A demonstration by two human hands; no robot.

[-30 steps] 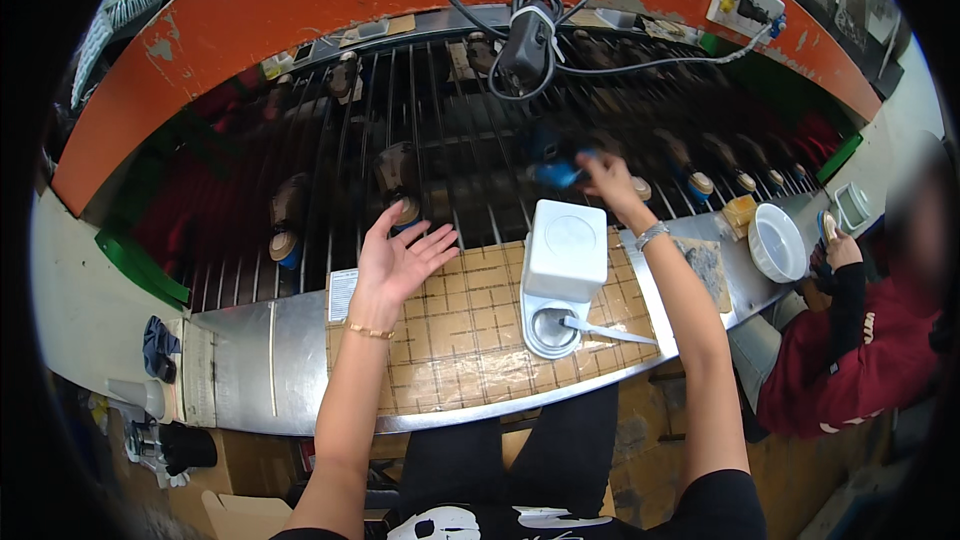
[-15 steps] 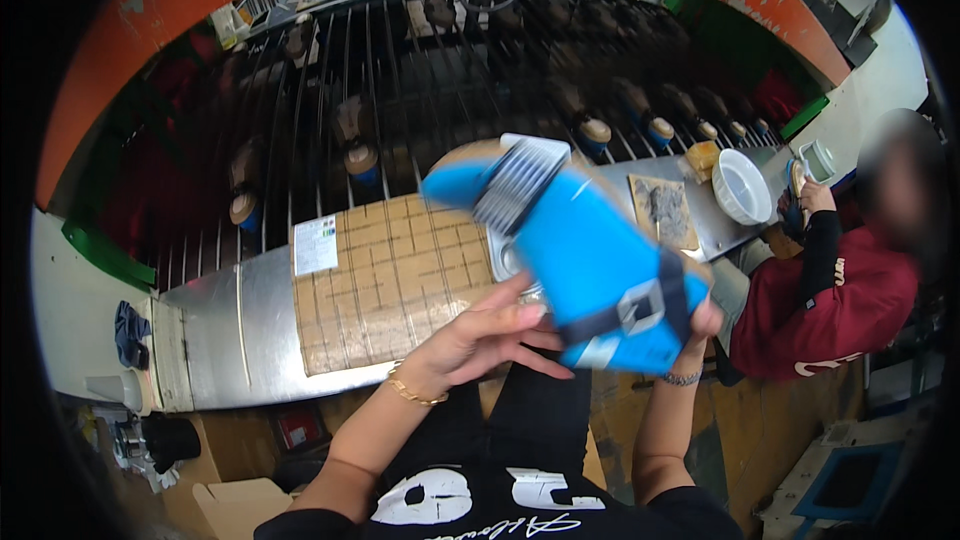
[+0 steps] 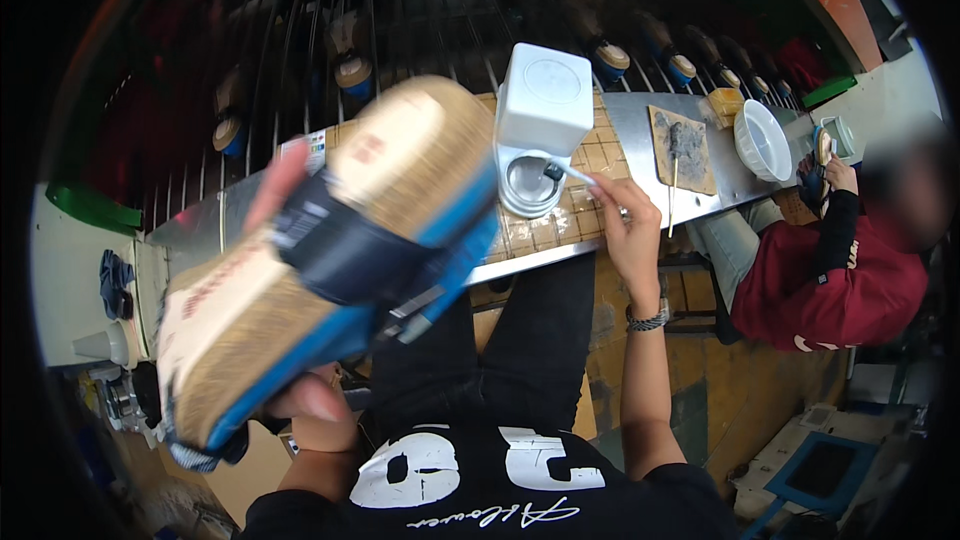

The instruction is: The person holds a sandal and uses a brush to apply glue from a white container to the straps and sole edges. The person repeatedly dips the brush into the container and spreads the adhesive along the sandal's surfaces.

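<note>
My left hand [image 3: 300, 380] holds a blue sandal [image 3: 330, 260] close to the camera, its tan cork footbed up and a dark strap across the middle. The sandal hides most of that hand. My right hand [image 3: 625, 225] reaches to the bench and grips the handle of a thin brush [image 3: 570, 172], whose tip sits in a round metal glue pot [image 3: 528, 185]. A white box-shaped lid [image 3: 545, 100] stands just behind the pot.
The pot rests on a tiled board on a metal bench [image 3: 620, 120], with a black barred rack [image 3: 400, 20] of shoe parts behind. To the right lie a smeared board [image 3: 680, 145] and a white bowl [image 3: 762, 140]. A seated person in a red top [image 3: 840, 280] works there.
The sandal has been turned over from sole-up to footbed-up and shifted left into my left hand. My right hand let go of it and took the brush at the pot.
</note>
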